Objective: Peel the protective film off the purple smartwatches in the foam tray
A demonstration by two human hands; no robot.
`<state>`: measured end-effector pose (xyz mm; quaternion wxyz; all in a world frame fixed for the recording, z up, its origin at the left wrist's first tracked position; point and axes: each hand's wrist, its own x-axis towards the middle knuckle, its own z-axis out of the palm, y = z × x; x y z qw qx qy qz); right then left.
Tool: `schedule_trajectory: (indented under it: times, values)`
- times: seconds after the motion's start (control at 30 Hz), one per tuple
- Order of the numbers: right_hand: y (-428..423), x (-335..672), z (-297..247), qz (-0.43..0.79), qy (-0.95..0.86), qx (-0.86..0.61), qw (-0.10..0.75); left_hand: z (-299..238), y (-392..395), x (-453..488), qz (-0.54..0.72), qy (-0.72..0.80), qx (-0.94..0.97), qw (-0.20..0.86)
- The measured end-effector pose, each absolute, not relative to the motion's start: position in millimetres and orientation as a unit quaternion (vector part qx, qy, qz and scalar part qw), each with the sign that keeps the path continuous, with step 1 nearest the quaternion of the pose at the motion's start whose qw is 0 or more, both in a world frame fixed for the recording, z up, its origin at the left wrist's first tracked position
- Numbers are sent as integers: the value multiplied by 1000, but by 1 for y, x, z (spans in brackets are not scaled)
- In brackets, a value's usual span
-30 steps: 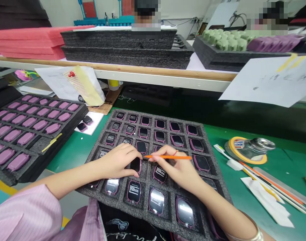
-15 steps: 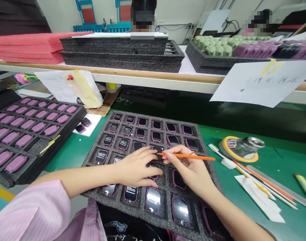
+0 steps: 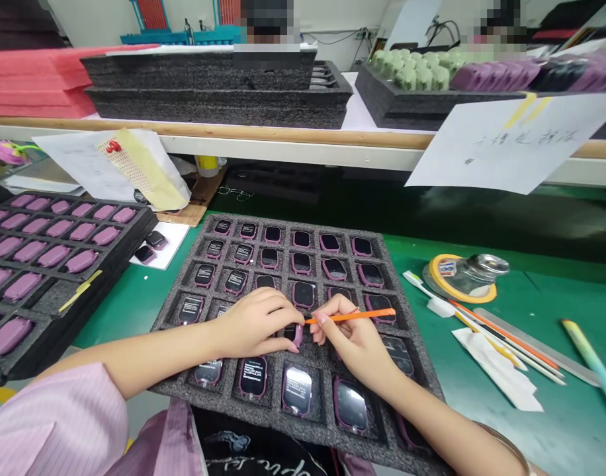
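A dark foam tray [image 3: 412,360] lies in front of me, its pockets filled with purple smartwatch bodies with dark screens. My left hand [image 3: 256,322] is closed on one watch body [image 3: 294,334] near the tray's middle, tilting it up out of its pocket. My right hand [image 3: 355,340] pinches a thin orange stick [image 3: 355,316], held level, with its tip pointing left at that watch.
A second foam tray [image 3: 112,254] of purple cases sits at the left. To the right lie a tape roll [image 3: 439,272], a metal dish [image 3: 474,272], white tools [image 3: 432,301], sticks and a ruler [image 3: 536,347]. A shelf above carries foam trays; two other people work behind it.
My left hand has gone from resting flat on the tray to gripping and tilting one watch. The orange stick's tip stays by it. The view shifted slightly right.
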<state>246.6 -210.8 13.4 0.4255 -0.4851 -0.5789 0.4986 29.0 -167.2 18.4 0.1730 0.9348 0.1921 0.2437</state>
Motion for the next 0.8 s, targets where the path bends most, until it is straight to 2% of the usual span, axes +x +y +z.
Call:
schedule_trajectory:
  times: [0.4,0.63,0.8]
  values:
    - [-212,246,15,475,-611,-483,410,29,-175,27,224,239,919,218]
    - [-211,249,15,452,-606,-483,441,48,-217,3,150,185,963,126]
    - [-220,239,28,446,-619,-474,440,44,-234,-19,119,236,961,83]
